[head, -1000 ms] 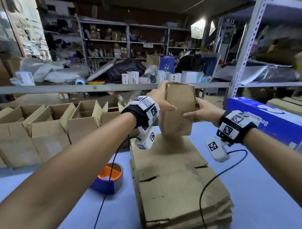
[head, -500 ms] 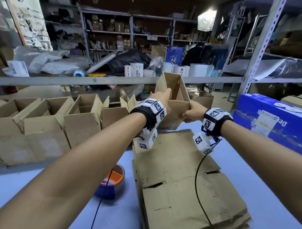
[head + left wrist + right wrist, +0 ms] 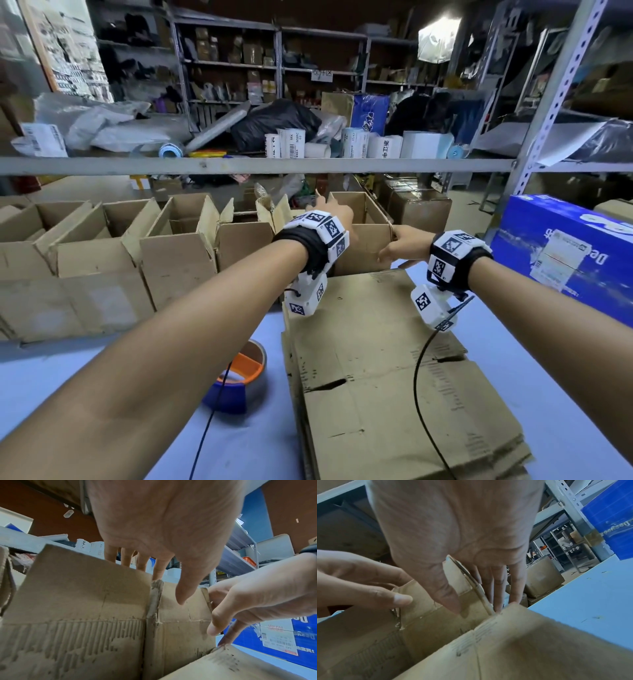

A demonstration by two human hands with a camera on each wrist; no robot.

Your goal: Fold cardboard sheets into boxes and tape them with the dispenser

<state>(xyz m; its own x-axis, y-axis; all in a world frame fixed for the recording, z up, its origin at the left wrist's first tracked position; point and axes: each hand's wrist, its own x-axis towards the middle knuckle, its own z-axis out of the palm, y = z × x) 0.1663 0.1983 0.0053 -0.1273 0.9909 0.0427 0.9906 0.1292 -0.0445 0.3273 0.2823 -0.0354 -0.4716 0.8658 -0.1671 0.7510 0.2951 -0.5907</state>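
An open-topped cardboard box (image 3: 368, 240) stands at the table's far edge, behind a stack of flat cardboard sheets (image 3: 376, 377). My left hand (image 3: 334, 216) reaches over its left wall with straight fingers behind the flap, and the thumb hangs in front of the box (image 3: 180, 616), off the cardboard. My right hand (image 3: 399, 245) straddles the right wall (image 3: 476, 588), thumb on the front face and fingers behind the edge. A blue and orange tape dispenser (image 3: 239, 380) lies on the table left of the stack, under my left forearm.
A row of folded open boxes (image 3: 171, 246) lines the far left of the pale blue table (image 3: 531, 394). A big blue carton (image 3: 565, 250) sits at the right. A grey shelf rail (image 3: 257, 166) crosses above the boxes. Cables trail from both wrists.
Both hands have carried the box away from me and down, from held up over the stack to standing at the right end of the row. The left hand has loosened.
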